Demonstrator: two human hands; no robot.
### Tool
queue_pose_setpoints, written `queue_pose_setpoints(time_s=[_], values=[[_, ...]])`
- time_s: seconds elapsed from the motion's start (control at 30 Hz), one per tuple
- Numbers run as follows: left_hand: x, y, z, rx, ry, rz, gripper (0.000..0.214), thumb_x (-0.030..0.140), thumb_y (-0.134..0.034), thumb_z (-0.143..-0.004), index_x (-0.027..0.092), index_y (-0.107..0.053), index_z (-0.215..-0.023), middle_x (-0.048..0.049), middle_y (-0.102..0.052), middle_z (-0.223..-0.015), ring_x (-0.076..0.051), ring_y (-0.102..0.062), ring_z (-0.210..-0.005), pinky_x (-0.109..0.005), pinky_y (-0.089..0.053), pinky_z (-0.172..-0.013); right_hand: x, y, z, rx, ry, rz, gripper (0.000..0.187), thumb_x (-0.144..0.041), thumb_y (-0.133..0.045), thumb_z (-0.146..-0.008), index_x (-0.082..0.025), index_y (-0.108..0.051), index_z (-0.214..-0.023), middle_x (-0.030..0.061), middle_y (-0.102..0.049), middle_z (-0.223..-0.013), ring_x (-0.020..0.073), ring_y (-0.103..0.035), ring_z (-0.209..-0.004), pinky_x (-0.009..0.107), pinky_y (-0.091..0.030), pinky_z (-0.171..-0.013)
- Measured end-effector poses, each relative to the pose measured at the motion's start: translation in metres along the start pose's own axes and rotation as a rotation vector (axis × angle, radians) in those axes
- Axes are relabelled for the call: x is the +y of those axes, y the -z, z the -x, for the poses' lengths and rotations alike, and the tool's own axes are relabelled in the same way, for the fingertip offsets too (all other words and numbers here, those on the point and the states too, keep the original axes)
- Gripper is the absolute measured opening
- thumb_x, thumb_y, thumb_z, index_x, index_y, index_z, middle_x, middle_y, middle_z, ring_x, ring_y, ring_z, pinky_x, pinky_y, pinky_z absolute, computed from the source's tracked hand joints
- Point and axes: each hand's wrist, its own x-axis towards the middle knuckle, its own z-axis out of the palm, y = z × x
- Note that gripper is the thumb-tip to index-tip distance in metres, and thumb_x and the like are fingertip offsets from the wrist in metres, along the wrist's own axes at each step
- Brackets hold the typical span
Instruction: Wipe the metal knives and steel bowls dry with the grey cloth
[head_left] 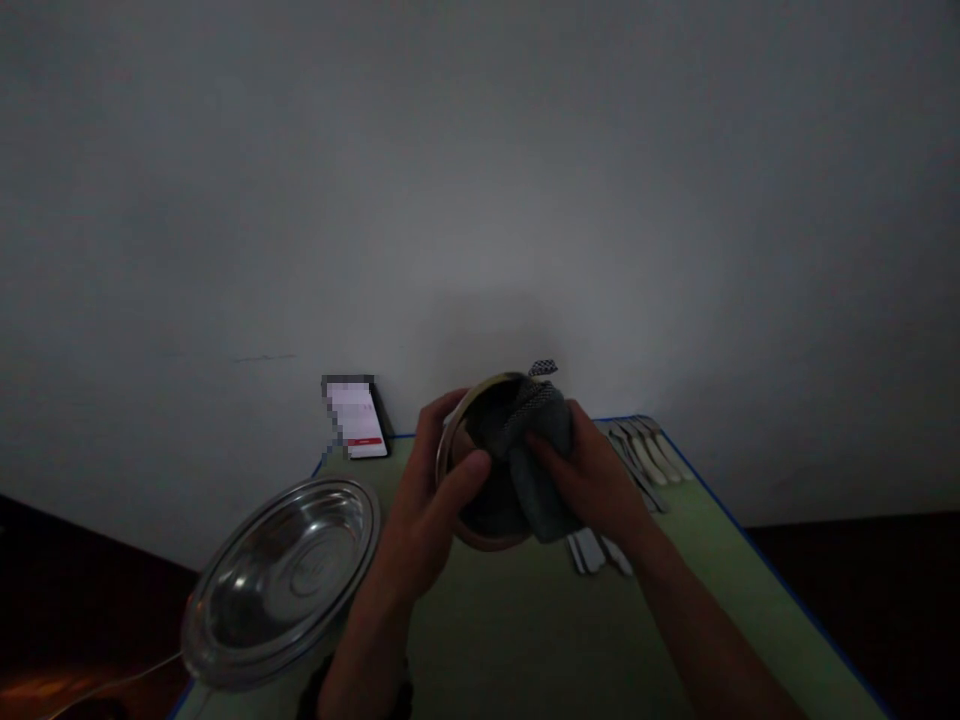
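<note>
A round metal bowl [486,515] is held up over the table, tilted so that its inside faces me. My left hand [435,500] grips its left rim, thumb on the inner side and fingers behind. Bunched in my right hand [592,480] is a dark grey-green cloth [544,490] with a patterned edge, pressed against the right part of the bowl. The cloth covers much of the bowl's inside and its right rim. Some of my right fingers are hidden by the cloth.
A wide steel basin [300,570] stands at the table's left edge. Behind it a lit phone [360,420] leans against the wall [480,200]. Several forks or spoons with pale handles [652,450] lie at the back right of the green tabletop [525,640]. White-handled cutlery [589,552] lies below the bowl.
</note>
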Motion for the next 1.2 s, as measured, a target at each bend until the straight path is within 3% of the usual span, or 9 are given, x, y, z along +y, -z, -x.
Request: queue_pose_setpoints(time_s=[0.1, 0.33, 0.53, 0.67, 0.73, 0.83, 0.93, 1.03, 1.2], values=[[0.005, 0.007, 0.000, -0.134, 0.147, 0.074, 0.042, 0.039, -0.061, -0.079, 0.029, -0.052, -0.119, -0.0030, -0.060, -0.124, -0.028, -0.054, -0.115, -0.038, -0.041, -0.096, -0.001, 0.013, -0.003, 0.008, 0.048, 0.052, 0.016, -0.034, -0.054, -0.080, -0.021, -0.051, -0.090, 0.0037, -0.062, -0.085, 0.0193, -0.058, -0.077, 0.032, -0.045, -0.070], [0.015, 0.014, 0.004, -0.370, 0.216, 0.055, 0.057, 0.043, -0.061, -0.080, 0.028, -0.047, -0.133, -0.0061, -0.052, -0.135, -0.029, -0.044, -0.126, -0.042, -0.035, -0.105, 0.001, 0.008, 0.000, 0.200, 0.140, -0.041, 0.037, -0.035, -0.067, -0.070, -0.025, -0.050, -0.102, 0.0028, -0.063, -0.095, 0.0206, -0.059, -0.088, 0.034, -0.046, -0.076], [0.005, 0.002, 0.000, -0.062, 0.052, 0.052, 0.031, 0.040, -0.049, -0.088, 0.026, -0.065, -0.111, -0.0024, -0.064, -0.121, -0.025, -0.054, -0.117, -0.037, -0.038, -0.103, -0.001, -0.020, 0.009, 0.304, -0.051, -0.180, 0.033, -0.043, -0.058, -0.077, -0.021, -0.050, -0.101, 0.0059, -0.062, -0.093, 0.0208, -0.057, -0.085, 0.035, -0.047, -0.074], [0.001, -0.006, -0.004, 0.221, -0.143, 0.125, 0.034, 0.042, -0.048, -0.088, 0.025, -0.062, -0.114, -0.0021, -0.063, -0.122, -0.024, -0.050, -0.122, -0.037, -0.034, -0.106, -0.001, -0.036, 0.014, 0.167, -0.168, -0.309, 0.035, -0.045, -0.050, -0.083, -0.022, -0.046, -0.109, 0.0078, -0.060, -0.107, 0.0207, -0.057, -0.097, 0.036, -0.046, -0.084], [0.001, -0.004, -0.005, 0.207, -0.157, 0.185, 0.036, 0.040, -0.051, -0.085, 0.025, -0.059, -0.117, -0.0024, -0.062, -0.123, -0.024, -0.050, -0.121, -0.037, -0.035, -0.105, 0.000, -0.033, 0.012, 0.086, -0.164, -0.314, 0.033, -0.043, -0.051, -0.083, -0.022, -0.046, -0.107, 0.0074, -0.060, -0.107, 0.0206, -0.057, -0.099, 0.034, -0.045, -0.085], [0.004, 0.005, -0.004, 0.057, 0.010, 0.235, 0.046, 0.038, -0.059, -0.078, 0.026, -0.054, -0.123, -0.0047, -0.060, -0.124, -0.027, -0.056, -0.113, -0.037, -0.046, -0.093, 0.001, -0.015, 0.007, 0.010, -0.083, -0.214, 0.024, -0.038, -0.053, -0.081, -0.022, -0.049, -0.099, 0.0047, -0.062, -0.097, 0.0205, -0.058, -0.092, 0.034, -0.045, -0.080], [0.006, 0.011, -0.001, -0.097, 0.214, 0.125, 0.045, 0.035, -0.061, -0.078, 0.029, -0.056, -0.122, -0.0049, -0.061, -0.123, -0.027, -0.060, -0.107, -0.034, -0.050, -0.083, -0.003, 0.006, 0.002, -0.049, 0.014, -0.098, 0.018, -0.032, -0.058, -0.077, -0.022, -0.052, -0.091, 0.0008, -0.062, -0.084, 0.0179, -0.057, -0.078, 0.030, -0.044, -0.070], [0.006, 0.009, 0.000, -0.183, 0.245, 0.017, 0.032, 0.034, -0.060, -0.082, 0.028, -0.064, -0.113, -0.0031, -0.068, -0.111, -0.025, -0.061, -0.106, -0.035, -0.048, -0.087, -0.006, 0.012, 0.001, -0.021, 0.061, -0.062, 0.018, -0.028, -0.061, -0.073, -0.022, -0.053, -0.089, -0.0001, -0.061, -0.081, 0.0169, -0.056, -0.074, 0.029, -0.043, -0.066], [0.001, 0.003, -0.004, 0.038, 0.111, -0.044, 0.035, 0.043, -0.055, -0.085, 0.027, -0.062, -0.114, -0.0033, -0.069, -0.109, -0.024, -0.061, -0.104, -0.035, -0.047, -0.089, -0.008, -0.013, 0.008, 0.199, -0.040, -0.130, 0.021, -0.035, -0.056, -0.079, -0.022, -0.049, -0.094, 0.0031, -0.061, -0.088, 0.0186, -0.056, -0.080, 0.032, -0.044, -0.072]])
